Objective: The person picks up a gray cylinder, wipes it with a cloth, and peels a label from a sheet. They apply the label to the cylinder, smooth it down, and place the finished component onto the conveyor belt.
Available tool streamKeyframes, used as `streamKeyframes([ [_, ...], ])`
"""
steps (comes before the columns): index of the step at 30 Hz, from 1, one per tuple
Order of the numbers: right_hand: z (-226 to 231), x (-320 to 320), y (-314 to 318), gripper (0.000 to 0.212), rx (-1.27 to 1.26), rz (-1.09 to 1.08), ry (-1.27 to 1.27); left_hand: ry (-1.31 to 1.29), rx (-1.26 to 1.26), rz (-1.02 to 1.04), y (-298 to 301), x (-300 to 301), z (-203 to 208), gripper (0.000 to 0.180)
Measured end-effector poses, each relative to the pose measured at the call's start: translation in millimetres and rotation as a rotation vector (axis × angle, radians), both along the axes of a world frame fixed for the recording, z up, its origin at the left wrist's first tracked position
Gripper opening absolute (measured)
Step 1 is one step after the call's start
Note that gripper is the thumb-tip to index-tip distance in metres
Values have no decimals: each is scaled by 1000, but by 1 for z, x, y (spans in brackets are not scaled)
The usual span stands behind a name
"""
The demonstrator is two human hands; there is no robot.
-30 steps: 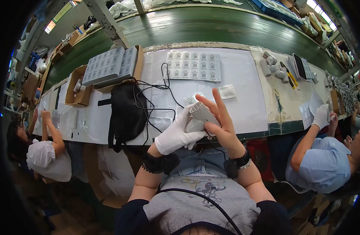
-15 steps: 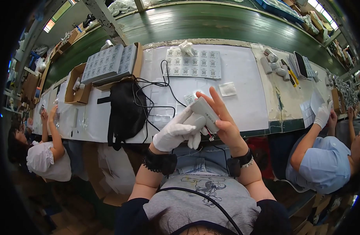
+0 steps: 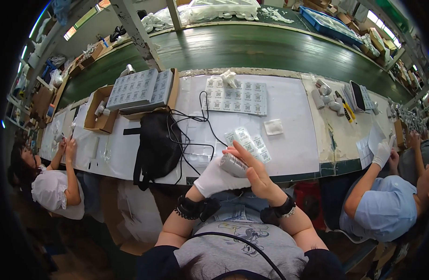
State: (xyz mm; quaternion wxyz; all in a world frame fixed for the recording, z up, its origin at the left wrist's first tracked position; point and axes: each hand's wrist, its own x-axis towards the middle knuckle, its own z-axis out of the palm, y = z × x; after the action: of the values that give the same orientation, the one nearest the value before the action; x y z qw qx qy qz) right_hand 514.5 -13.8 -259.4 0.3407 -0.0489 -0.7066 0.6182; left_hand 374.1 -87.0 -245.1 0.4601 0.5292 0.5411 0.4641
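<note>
A grey wrapped battery pack [image 3: 233, 165] with rounded sides and small print is held in front of my body, above the near edge of the table. My left hand [image 3: 213, 180], in a white glove, is closed around it from below and the left. My bare right hand [image 3: 261, 181] presses against its right side, fingers long and close together, thumb at its end. The pack's wires are hidden now. Just beyond my fingers lie cut pieces of a label sheet [image 3: 245, 142]. A white square pad [image 3: 273, 127] is to their right.
Farther back lies a label sheet [image 3: 256, 99] with a crumpled white glove [image 3: 229, 78] on it. At left are a black bag [image 3: 159, 140], cables and a box of label stacks [image 3: 133, 88]. Pliers [image 3: 348, 112] and cylinders lie right. Co-workers sit on both sides.
The battery pack has been turned in my hands, and its dangling wires have gone from sight. My right fingers have come down over it. The view has tilted, showing more of the far side.
</note>
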Motion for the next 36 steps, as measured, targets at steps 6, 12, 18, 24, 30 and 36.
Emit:
streamKeyframes([
  [6,30,-17,21,58,350,-23,-110,-224,-12,159,-26,-34,25,44],
  [12,43,-57,96,38,476,-252,-328,-721,380,800,-70,-143,17,19],
  [18,-11,-110,188,30,816,-355,-623,-1066,303,1053,-112,-246,-33,23],
  [24,-38,-147,239,38,880,-64,-969,-1177,338,1117,-142,-318,-113,15],
  [30,-30,-129,251,45,844,-151,-882,-1123,261,1112,-123,-317,-113,13],
  [36,173,-108,162,52,665,166,-509,-1106,319,1111,-128,-299,-112,16],
])
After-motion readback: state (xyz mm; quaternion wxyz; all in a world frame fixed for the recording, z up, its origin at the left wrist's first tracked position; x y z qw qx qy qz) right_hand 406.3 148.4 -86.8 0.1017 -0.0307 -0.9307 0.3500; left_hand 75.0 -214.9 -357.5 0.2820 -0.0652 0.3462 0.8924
